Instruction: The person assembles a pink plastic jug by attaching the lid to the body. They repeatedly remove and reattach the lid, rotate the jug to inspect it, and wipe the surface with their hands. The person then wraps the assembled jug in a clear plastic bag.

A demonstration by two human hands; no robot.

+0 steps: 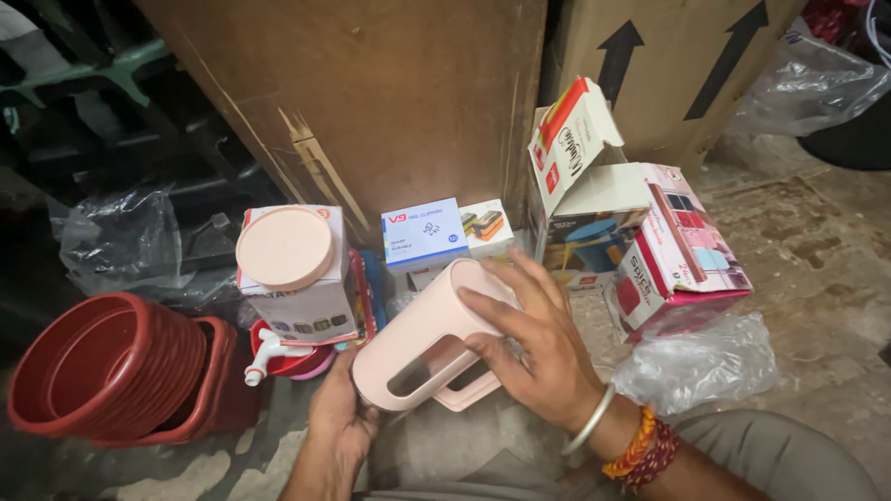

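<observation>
A pale pink plastic jug (418, 339) with a side handle lies tilted between my hands at the lower middle. My right hand (534, 348) grips it from above, over the handle and upper body. My left hand (339, 417) supports its base from below. Just left of the jug stands a white box (311, 288) with a round pink lid (284, 247) leaning against its top. A red and white tap piece (274, 355) sits below that box. A silver bangle and red-orange threads ring my right wrist.
Red plastic bowls (102, 371) are stacked at the left. Small blue-and-white cartons (424, 234) stand behind the jug. An opened pink and white box (640, 241) is at the right, with clear plastic wrap (696, 366) below it. Big brown cardboard cartons (390, 93) form the back.
</observation>
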